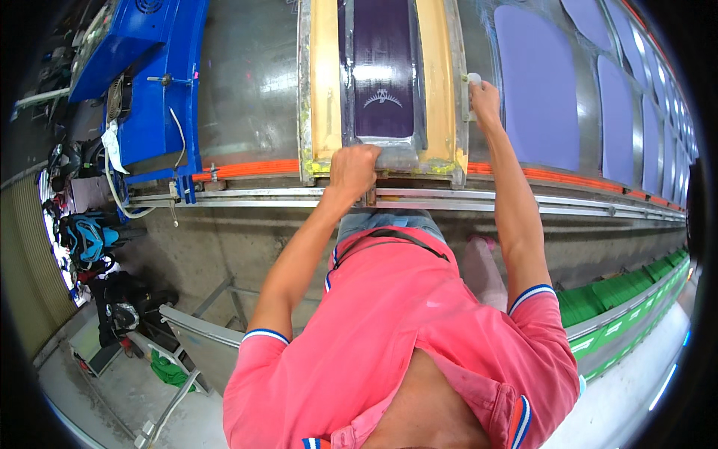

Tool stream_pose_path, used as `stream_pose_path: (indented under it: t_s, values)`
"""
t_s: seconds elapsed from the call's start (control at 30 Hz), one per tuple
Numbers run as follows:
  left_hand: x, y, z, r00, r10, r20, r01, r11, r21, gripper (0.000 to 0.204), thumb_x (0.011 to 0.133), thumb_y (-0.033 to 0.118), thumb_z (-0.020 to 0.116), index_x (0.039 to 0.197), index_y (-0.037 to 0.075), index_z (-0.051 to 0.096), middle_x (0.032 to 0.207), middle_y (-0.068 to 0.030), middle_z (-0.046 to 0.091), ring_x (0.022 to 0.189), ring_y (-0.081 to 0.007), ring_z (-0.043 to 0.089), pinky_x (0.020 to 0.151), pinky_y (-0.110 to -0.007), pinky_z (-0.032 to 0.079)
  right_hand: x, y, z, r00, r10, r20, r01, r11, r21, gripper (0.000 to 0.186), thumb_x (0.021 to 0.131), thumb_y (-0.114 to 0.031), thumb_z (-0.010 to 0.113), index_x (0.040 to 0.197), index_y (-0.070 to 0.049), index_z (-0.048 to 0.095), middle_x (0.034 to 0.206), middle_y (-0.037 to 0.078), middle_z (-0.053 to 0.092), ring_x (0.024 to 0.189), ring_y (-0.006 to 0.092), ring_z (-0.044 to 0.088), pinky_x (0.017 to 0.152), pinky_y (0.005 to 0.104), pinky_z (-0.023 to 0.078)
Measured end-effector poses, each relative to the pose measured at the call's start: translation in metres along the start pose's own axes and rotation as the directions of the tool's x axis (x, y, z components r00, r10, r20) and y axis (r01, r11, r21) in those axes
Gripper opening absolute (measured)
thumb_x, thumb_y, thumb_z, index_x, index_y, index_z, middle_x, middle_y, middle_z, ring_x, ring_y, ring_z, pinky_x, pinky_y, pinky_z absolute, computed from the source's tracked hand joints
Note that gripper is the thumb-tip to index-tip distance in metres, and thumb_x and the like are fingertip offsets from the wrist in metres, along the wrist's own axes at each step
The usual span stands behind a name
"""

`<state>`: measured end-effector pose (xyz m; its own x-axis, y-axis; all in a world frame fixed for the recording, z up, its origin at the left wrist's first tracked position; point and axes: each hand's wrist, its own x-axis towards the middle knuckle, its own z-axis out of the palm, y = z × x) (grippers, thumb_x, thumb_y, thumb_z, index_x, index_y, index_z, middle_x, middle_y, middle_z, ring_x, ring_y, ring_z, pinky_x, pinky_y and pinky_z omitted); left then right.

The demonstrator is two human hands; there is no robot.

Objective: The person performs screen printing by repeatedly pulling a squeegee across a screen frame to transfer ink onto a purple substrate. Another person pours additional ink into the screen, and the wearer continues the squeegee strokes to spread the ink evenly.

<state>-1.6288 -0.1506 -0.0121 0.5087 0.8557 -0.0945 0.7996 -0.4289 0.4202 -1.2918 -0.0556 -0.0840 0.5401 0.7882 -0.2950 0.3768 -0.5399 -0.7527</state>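
A screen-printing frame with yellowed borders lies on a long metal table, with dark purple mesh down its middle. My left hand is closed around the squeegee handle at the frame's near end. My right hand grips a small white knob on the frame's right edge. I wear a pink polo shirt.
Purple fabric panels lie in a row on the table to the right. A blue machine stands at the left. An orange strip and metal rails run along the table's near edge. Green stacks sit lower right; bags at left.
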Motion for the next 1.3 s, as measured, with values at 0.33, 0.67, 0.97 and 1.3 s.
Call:
stream_pose_path:
  t_s: [0.33,0.67,0.97,1.3]
  values:
    - [0.050,-0.030,0.011,0.923,0.126,-0.364,-0.140,0.990,-0.011,0.038,0.065,-0.007,0.062,0.101,0.003,0.068,0.105,-0.0124,0.071,0.099,-0.0297,0.068,0.083,-0.040,0.054,-0.027,-0.047,-0.018,0.992,0.063,0.105,-0.090,0.958,0.274,0.016,0.094,-0.015,0.058,0.082,-0.004,0.058,0.063,-0.001,0.047,0.052,0.0086,0.043,0.045,0.0273,0.035]
    - [0.336,-0.122,-0.064,0.949,0.059,-0.310,-0.042,0.997,0.062,0.034,0.076,0.007,0.057,0.104,0.015,0.074,0.099,-0.0152,0.072,0.093,-0.0346,0.069,0.079,-0.047,0.056,-0.037,-0.048,-0.020,0.969,0.222,0.109,-0.246,0.915,0.320,0.016,0.093,-0.016,0.061,0.092,0.000,0.063,0.068,0.001,0.054,0.057,0.0082,0.048,0.047,0.0253,0.037]
    - [0.395,-0.129,-0.084,0.975,0.053,-0.217,-0.011,0.981,0.192,0.024,0.074,0.013,0.058,0.091,0.011,0.075,0.087,-0.0201,0.071,0.084,-0.0401,0.069,0.075,-0.049,0.056,-0.039,-0.061,-0.029,0.938,0.324,0.126,-0.348,0.889,0.298,0.020,0.088,-0.019,0.067,0.096,-0.001,0.068,0.076,0.001,0.058,0.067,0.0088,0.052,0.049,0.0264,0.037]
    - [0.129,-0.055,-0.015,0.827,-0.227,-0.515,-0.043,0.887,-0.460,0.038,0.075,0.003,0.064,0.112,0.010,0.069,0.101,-0.0172,0.071,0.093,-0.0368,0.068,0.081,-0.044,0.054,-0.012,-0.063,-0.038,0.940,-0.135,0.314,0.097,0.986,0.132,0.012,0.071,-0.016,0.064,0.074,-0.005,0.061,0.067,0.001,0.055,0.061,0.0115,0.046,0.055,0.0318,0.034]
